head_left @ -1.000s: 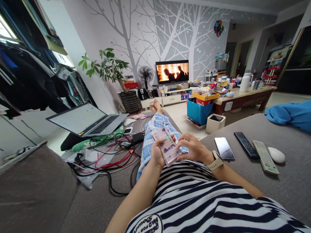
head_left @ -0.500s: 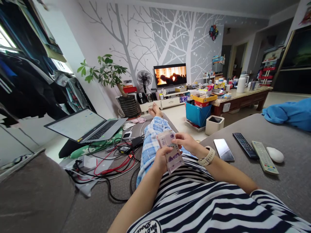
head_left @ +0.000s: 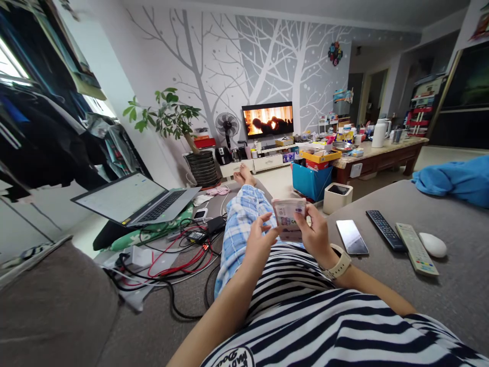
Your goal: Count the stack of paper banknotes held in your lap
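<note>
A stack of purple-and-white banknotes [head_left: 287, 216] is held above my lap, the figure 5 showing on the front note. My right hand [head_left: 316, 232] grips the stack at its right side, thumb across the front and a watch on the wrist. To the left of the notes, my left hand [head_left: 262, 239] has its fingers apart and curved, with the fingertips close to the notes' lower left edge. Whether those fingertips touch the paper I cannot tell. My fingers behind the stack are hidden.
On the sofa to the right lie a phone [head_left: 352, 237], a black remote [head_left: 385, 230], a pale remote [head_left: 416, 248] and a white mouse [head_left: 433, 244]. At left are an open laptop [head_left: 160, 206] and tangled cables [head_left: 183, 257]. A cluttered table [head_left: 401, 148] stands beyond.
The banknotes have passed from my left hand to my right and moved rightward, now turned more upright. My left hand has let go, and its fingers have spread.
</note>
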Demonstrator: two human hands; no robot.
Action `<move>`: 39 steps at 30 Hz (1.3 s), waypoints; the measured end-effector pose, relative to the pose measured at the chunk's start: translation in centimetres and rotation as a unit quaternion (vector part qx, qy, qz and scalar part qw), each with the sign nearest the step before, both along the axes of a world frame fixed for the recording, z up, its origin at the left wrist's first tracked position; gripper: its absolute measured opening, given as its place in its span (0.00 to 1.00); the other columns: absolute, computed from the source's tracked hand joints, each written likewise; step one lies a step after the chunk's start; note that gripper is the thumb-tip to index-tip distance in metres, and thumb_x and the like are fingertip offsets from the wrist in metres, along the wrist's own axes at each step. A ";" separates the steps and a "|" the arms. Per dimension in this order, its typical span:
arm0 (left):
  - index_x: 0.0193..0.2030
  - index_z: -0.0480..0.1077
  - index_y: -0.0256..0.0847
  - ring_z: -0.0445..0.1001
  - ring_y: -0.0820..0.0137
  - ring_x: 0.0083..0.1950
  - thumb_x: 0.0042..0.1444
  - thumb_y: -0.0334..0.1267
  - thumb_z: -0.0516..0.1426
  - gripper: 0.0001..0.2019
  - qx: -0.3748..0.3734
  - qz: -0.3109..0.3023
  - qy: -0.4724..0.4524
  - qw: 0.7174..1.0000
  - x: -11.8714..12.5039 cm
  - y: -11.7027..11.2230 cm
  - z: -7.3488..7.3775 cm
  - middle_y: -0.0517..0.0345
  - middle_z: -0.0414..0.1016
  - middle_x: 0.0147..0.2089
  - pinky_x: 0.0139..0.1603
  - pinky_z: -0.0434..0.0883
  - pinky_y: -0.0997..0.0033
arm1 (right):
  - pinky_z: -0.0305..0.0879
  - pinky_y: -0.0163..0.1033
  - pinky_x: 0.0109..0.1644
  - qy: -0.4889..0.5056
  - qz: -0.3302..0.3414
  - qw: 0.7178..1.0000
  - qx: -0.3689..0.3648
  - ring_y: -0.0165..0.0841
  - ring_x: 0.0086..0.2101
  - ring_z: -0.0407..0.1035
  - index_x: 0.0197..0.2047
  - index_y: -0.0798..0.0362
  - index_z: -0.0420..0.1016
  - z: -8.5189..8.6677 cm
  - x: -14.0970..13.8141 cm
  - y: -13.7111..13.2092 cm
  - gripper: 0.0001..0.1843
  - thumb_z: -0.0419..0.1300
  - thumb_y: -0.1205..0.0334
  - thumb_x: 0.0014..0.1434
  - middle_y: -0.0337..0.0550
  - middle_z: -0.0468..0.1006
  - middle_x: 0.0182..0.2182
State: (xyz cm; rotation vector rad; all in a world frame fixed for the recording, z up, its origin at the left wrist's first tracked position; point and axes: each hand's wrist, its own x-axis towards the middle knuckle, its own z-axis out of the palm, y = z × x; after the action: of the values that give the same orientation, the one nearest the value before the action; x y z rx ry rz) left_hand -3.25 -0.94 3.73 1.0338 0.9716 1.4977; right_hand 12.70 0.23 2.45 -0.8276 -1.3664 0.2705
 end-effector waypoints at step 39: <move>0.29 0.78 0.36 0.67 0.68 0.30 0.56 0.58 0.57 0.24 0.169 -0.124 0.236 0.949 1.8 -2.1 -3.7 0.57 0.73 0.26 0.36 0.66 0.69 | 0.71 0.38 0.30 0.233 0.270 0.917 -0.181 0.34 0.26 0.73 0.34 0.55 0.81 -1.3 -0.9 -0.8 0.22 0.70 0.43 0.49 0.43 0.82 0.28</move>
State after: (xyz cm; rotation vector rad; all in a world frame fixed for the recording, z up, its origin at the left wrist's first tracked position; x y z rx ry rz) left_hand -1.47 -3.05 0.05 1.7532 0.8762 1.2538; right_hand 11.77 -0.59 1.12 -0.6099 -1.0744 1.1098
